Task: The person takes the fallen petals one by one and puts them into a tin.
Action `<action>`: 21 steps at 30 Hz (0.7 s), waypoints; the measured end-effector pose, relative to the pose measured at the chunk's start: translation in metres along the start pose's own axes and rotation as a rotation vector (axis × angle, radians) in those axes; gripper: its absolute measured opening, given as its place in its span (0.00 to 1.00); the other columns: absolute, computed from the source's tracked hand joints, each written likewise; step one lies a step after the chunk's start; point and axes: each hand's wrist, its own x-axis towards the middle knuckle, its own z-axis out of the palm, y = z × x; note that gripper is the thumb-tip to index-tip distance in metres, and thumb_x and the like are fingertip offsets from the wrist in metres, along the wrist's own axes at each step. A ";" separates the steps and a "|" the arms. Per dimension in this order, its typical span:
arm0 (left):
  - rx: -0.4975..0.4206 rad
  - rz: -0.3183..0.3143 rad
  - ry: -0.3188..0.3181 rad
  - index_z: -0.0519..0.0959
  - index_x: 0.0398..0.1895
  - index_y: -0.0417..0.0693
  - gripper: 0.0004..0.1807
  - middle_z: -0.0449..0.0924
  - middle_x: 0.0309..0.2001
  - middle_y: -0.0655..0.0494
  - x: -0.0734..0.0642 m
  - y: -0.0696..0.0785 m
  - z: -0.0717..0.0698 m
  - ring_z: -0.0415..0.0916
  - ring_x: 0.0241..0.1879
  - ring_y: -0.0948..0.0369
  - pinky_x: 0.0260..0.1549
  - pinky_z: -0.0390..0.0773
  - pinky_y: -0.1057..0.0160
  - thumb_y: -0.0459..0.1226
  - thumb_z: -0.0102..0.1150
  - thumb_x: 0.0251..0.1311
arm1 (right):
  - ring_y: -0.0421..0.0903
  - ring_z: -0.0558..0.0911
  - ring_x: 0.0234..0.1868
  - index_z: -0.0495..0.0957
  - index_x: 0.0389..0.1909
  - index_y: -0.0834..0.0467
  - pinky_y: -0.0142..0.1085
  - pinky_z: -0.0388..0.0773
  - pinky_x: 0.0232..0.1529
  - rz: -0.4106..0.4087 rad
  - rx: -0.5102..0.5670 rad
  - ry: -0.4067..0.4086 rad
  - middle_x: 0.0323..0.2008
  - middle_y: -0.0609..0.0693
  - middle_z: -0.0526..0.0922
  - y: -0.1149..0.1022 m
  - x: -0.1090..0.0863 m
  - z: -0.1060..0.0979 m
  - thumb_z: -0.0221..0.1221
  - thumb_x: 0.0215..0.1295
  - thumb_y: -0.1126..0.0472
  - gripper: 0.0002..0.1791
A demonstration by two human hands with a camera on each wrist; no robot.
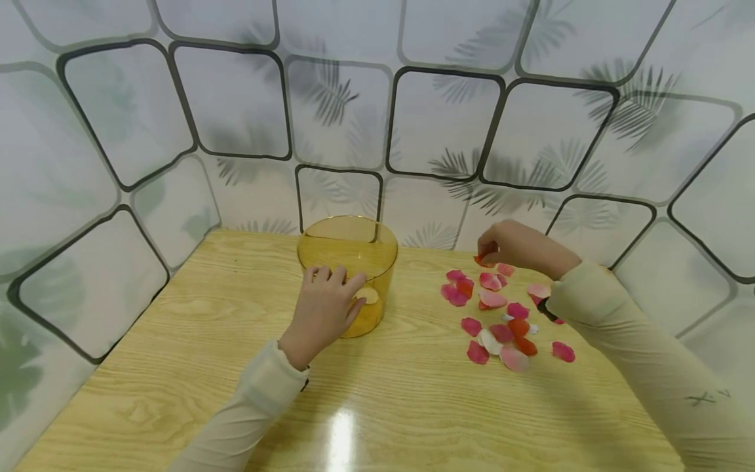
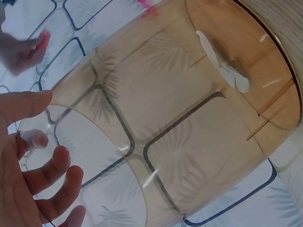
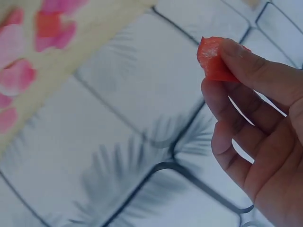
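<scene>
A clear amber plastic bucket [image 1: 386, 262] stands upright on the table. My left hand [image 1: 327, 308] is at its near rim, fingers bent over the edge and thumb on the outer side. White petals [image 2: 232, 78] lie at the bottom of the bucket. To the right, my right hand [image 1: 519, 246] is raised near the wall, pinching a red petal [image 3: 213, 59] between thumb and fingertips. Below it many loose petals [image 1: 501, 333], pink, red and white, are scattered on the tabletop.
The wood-grain table [image 1: 194, 367] meets a patterned wall [image 1: 436, 124] at the back and on both sides. The bucket is left of the petals, with a strip of tabletop between them. A lone magenta petal [image 1: 563, 352] lies apart at the right.
</scene>
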 end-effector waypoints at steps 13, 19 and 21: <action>0.008 -0.006 -0.010 0.73 0.38 0.52 0.17 0.75 0.30 0.53 -0.001 0.000 0.000 0.75 0.31 0.52 0.42 0.75 0.50 0.48 0.67 0.51 | 0.43 0.82 0.29 0.83 0.25 0.56 0.38 0.80 0.37 -0.132 -0.007 0.100 0.28 0.49 0.86 -0.074 0.067 -0.041 0.65 0.55 0.66 0.02; 0.012 -0.004 -0.013 0.73 0.39 0.53 0.17 0.75 0.30 0.53 -0.001 -0.001 0.001 0.75 0.31 0.52 0.42 0.75 0.50 0.49 0.66 0.52 | 0.42 0.81 0.28 0.84 0.26 0.57 0.36 0.79 0.37 -0.184 -0.020 0.093 0.28 0.49 0.86 -0.099 0.093 -0.032 0.64 0.56 0.65 0.02; 0.015 -0.003 -0.011 0.73 0.39 0.53 0.17 0.75 0.30 0.53 -0.001 -0.001 0.001 0.75 0.31 0.52 0.42 0.75 0.50 0.49 0.66 0.52 | 0.42 0.81 0.28 0.84 0.27 0.57 0.35 0.78 0.36 -0.206 -0.023 0.073 0.28 0.49 0.86 -0.108 0.100 -0.025 0.63 0.57 0.64 0.03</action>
